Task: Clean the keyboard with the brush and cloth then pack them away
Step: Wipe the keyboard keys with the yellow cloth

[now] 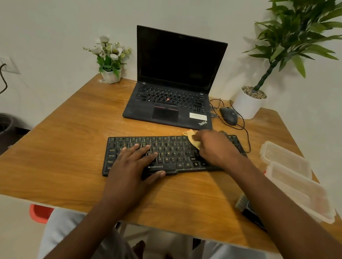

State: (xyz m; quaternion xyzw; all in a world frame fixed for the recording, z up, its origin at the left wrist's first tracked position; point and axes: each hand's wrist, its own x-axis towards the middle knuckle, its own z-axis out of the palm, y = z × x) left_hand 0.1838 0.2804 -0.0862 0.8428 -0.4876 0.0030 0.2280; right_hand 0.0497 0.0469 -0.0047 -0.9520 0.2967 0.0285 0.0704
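Grips a bunched yellow cloth (193,141) in the right hand (213,147) and presses it onto the upper right keys of the keyboard (174,150). Rests the left hand (134,163) flat and unclenched on the left keys, fingers spread, thumb at the front edge, grasping nothing. Works at a wooden table (62,151), keyboard just before an open laptop (176,78). Has the brush (242,203) lying near the table's right edge, beside 2 clear plastic trays (297,180).

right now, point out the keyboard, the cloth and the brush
keyboard (174,150): head view, keys in its middle
cloth (188,133): head view, yellow corner past the keyboard's top edge
brush (242,203): head view, its pale bristle end
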